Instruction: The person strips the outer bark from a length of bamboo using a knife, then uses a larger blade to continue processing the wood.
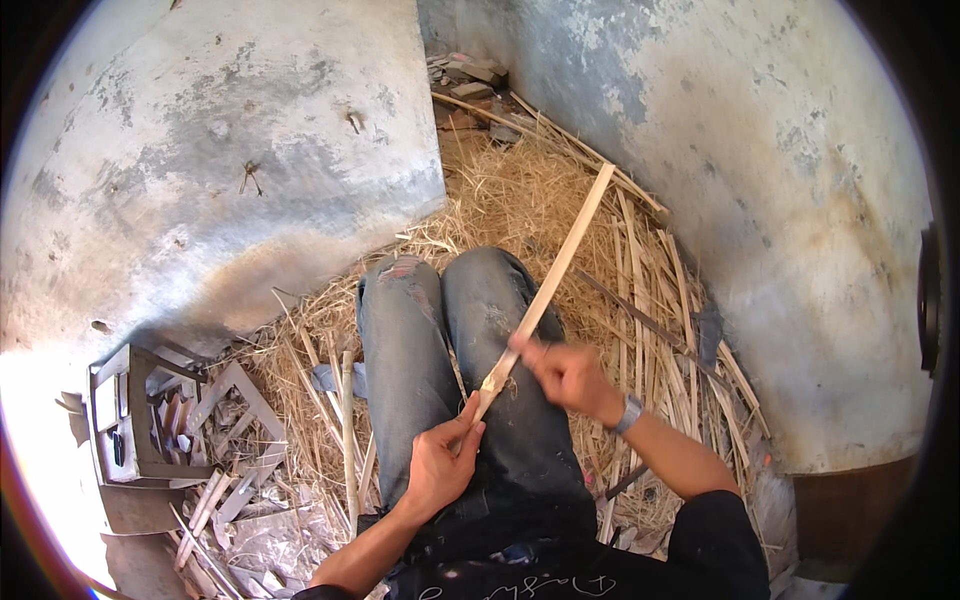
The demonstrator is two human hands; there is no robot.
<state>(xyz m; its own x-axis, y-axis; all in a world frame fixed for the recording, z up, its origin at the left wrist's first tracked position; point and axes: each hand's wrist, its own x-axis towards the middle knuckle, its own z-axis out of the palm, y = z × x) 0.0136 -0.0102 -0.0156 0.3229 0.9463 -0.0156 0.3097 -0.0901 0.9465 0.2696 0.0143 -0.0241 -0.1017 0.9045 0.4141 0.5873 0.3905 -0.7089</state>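
A long, pale, flat bamboo strip point(566, 255) slants across my lap, its far end raised up and to the right. Its near end is pinched between the thumb and fingers of my left hand point(442, 466), above my thighs. Just above a rough, whittled patch on the strip, my right hand point(572, 378) is closed, with the thumb side against the strip. Motion blurs the right fingers a little, and whether a small tool is also inside that hand is hidden. A thin sliver point(457, 365) stands up beside the left fingertips.
Curly shavings point(530, 190) cover the floor beyond my knees. Several long strips point(640, 290) lie along the right wall point(770, 200), with a dark bar point(650, 325) across them. At left are a broken wooden frame point(140, 410), wood scraps and a pole point(349, 430).
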